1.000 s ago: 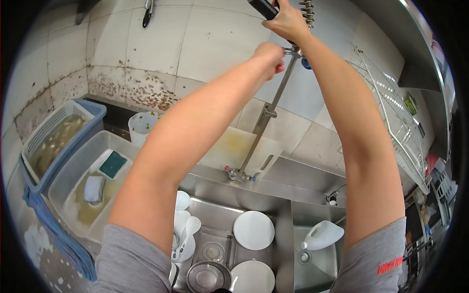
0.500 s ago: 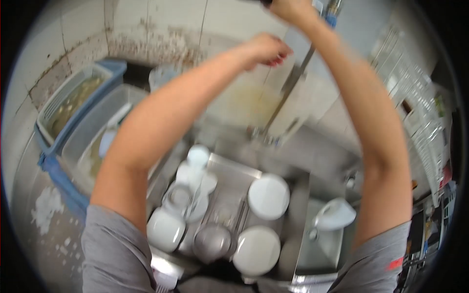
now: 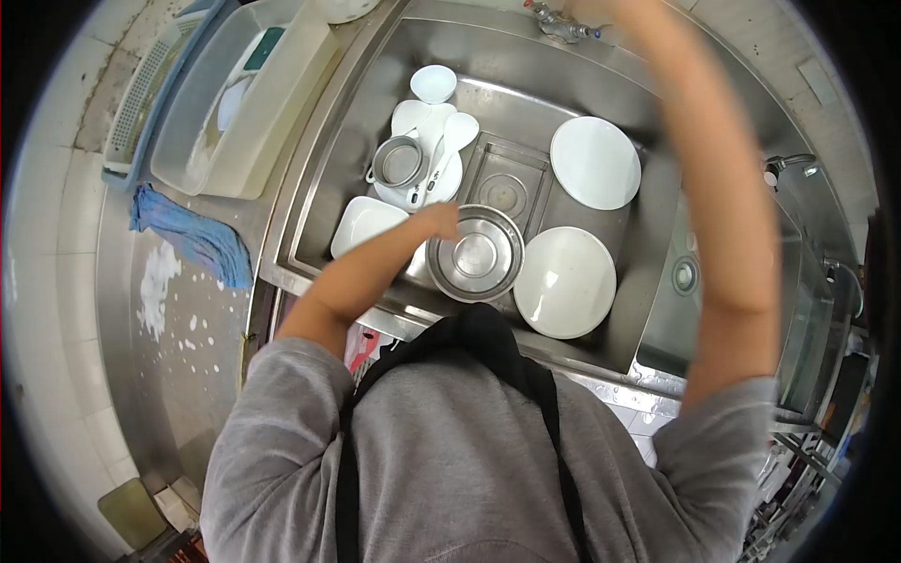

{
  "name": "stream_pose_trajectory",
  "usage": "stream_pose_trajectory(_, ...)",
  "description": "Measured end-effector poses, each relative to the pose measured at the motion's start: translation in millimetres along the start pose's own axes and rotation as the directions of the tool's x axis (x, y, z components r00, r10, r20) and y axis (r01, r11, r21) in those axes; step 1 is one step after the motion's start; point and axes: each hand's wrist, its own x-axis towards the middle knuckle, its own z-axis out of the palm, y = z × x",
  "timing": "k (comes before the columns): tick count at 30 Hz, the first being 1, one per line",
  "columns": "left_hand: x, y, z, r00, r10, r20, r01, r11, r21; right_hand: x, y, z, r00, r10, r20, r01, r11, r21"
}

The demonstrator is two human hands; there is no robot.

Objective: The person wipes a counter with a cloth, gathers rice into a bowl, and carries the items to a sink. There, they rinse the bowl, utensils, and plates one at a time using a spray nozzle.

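My left hand (image 3: 437, 222) is at the left rim of a round metal bowl (image 3: 477, 258), its fingers closed over the edge. The bowl sits near the front of the sink, with nothing seen inside it. My right arm stretches up to the top edge of the view. There my right hand (image 3: 601, 9) is blurred and partly cut off, close to the tap (image 3: 563, 26), so its fingers cannot be made out. Right of the bowl lie a cream plate (image 3: 565, 281) and a white plate (image 3: 596, 162).
Left in the sink (image 3: 310, 188) are a square white dish (image 3: 368, 225), white spoons (image 3: 458, 131), a small metal ring-shaped piece (image 3: 398, 162) and a small white bowl (image 3: 434, 84). A plastic tub (image 3: 282, 113) and blue cloth (image 3: 192, 235) lie on the left counter.
My left hand has come down from in front of the wall to the metal bowl. My right hand remains raised, and the view has tilted down onto the sink.
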Motion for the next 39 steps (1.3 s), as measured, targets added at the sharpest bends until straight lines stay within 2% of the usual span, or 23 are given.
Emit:
stream_pose_trajectory(2, 5, -22, 26, 0.995, -0.057, -0.084, 0.052, 0.996, -0.067, -119, -16, 49, 0.836, 0.326, 0.442, -0.444, 0.874, 0.195)
stream_pose_trajectory(3, 5, -28, 30, 0.985, -0.05, -0.167, 0.031, 0.993, -0.112, -197, -22, 79, 0.577, 0.395, 0.715, -0.686, 0.709, 0.162)
stream_pose_trajectory(5, -3, -27, 33, 0.965, -0.04, -0.259, 0.0, 0.988, -0.155, -302, -53, 92, 0.024, 0.211, 0.977, -0.785, 0.609, -0.112)
stream_pose_trajectory(6, -10, -23, 28, 0.942, -0.079, -0.326, 0.0, 0.972, -0.235, -314, -77, 73, -0.171, 0.135, 0.976, -0.945, 0.259, -0.202)
stream_pose_trajectory(8, -18, -16, 12, 0.898, -0.182, -0.401, 0.02, 0.927, -0.376, -328, -110, 58, -0.157, 0.294, 0.943, -0.988, -0.047, -0.149)
stream_pose_trajectory(9, -10, -17, 11, 0.895, -0.187, -0.406, 0.022, 0.926, -0.377, -330, -113, 61, -0.254, 0.287, 0.924, -0.924, -0.353, -0.144)
stream_pose_trajectory(11, 4, -18, 9, 0.859, -0.173, -0.481, -0.226, 0.716, -0.661, -325, -109, 65, -0.222, 0.286, 0.932, -0.632, -0.77, 0.086)
stream_pose_trajectory(12, 0, -8, 0, 0.856, -0.174, -0.486, -0.228, 0.717, -0.658, -327, -106, 69, -0.216, 0.286, 0.934, -0.634, -0.768, 0.089)
stream_pose_trajectory(14, -4, 10, -18, 0.907, -0.215, -0.361, -0.376, -0.035, -0.926, -335, -93, 75, -0.022, 0.663, 0.749, -0.706, -0.54, 0.457)
stream_pose_trajectory(15, 2, 6, -21, 0.905, -0.213, -0.368, -0.384, -0.036, -0.923, -337, -84, 75, -0.015, 0.666, 0.746, -0.709, -0.533, 0.462)
stream_pose_trajectory(16, 11, -3, -20, 0.807, -0.472, -0.355, -0.411, -0.018, -0.911, -341, -77, 75, 0.015, 0.745, 0.667, -0.679, -0.482, 0.554)
stream_pose_trajectory(17, 24, -16, -14, 0.65, -0.693, -0.313, -0.428, 0.006, -0.904, -344, -70, 74, 0.037, 0.815, 0.579, -0.645, -0.423, 0.636)
stream_pose_trajectory(18, 45, -42, 1, 0.507, -0.855, -0.114, -0.451, -0.151, -0.88, -339, -60, 67, 0.088, 0.847, 0.525, -0.629, -0.362, 0.688)
stream_pose_trajectory(19, 42, -42, -2, 0.513, -0.851, -0.111, -0.446, -0.153, -0.882, -333, -49, 60, 0.136, 0.874, 0.467, -0.611, -0.298, 0.734)
stream_pose_trajectory(21, 31, -34, -17, 0.617, -0.676, 0.403, -0.271, -0.663, -0.697, -342, -35, 65, 0.11, 0.916, 0.385, -0.34, -0.33, 0.881)
stream_pose_trajectory(22, 28, -29, -23, 0.626, -0.624, 0.468, -0.259, -0.732, -0.63, -350, -24, 66, 0.093, 0.88, 0.466, -0.095, -0.458, 0.884)
stream_pose_trajectory(23, 33, -35, -16, 0.63, -0.622, 0.466, -0.252, -0.73, -0.635, -355, -15, 67, 0.101, 0.835, 0.541, 0.158, -0.551, 0.82)
stream_pose_trajectory(25, 55, -63, 10, 0.6, -0.727, 0.335, -0.417, -0.641, -0.644, -350, -6, 67, 0.117, 0.836, 0.536, 0.17, -0.548, 0.819)
stream_pose_trajectory(31, 51, -84, 11, 0.624, -0.747, 0.229, -0.506, -0.61, -0.61, -307, -18, 66, 0.148, 0.808, 0.571, 0.255, -0.589, 0.767)
stream_pose_trajectory(33, 42, -85, 1, 0.645, -0.735, 0.209, -0.535, -0.63, -0.563, -295, -22, 60, -0.07, 0.808, 0.585, 0.029, -0.584, 0.811)
stream_pose_trajectory(35, 30, -83, -17, 0.677, -0.729, -0.099, -0.571, -0.436, -0.696, -316, -21, 67, -0.05, 0.798, 0.601, 0.102, -0.594, 0.798)
stream_pose_trajectory(37, 3, -57, -55, 0.658, -0.699, -0.281, -0.58, -0.232, -0.781, -337, -22, 77, -0.099, 0.793, 0.601, -0.058, -0.607, 0.792)
stream_pose_trajectory(39, -24, -27, -94, 0.662, -0.68, -0.315, -0.529, -0.126, -0.839, -318, -35, 70, -0.066, 0.8, 0.596, -0.114, -0.599, 0.792)
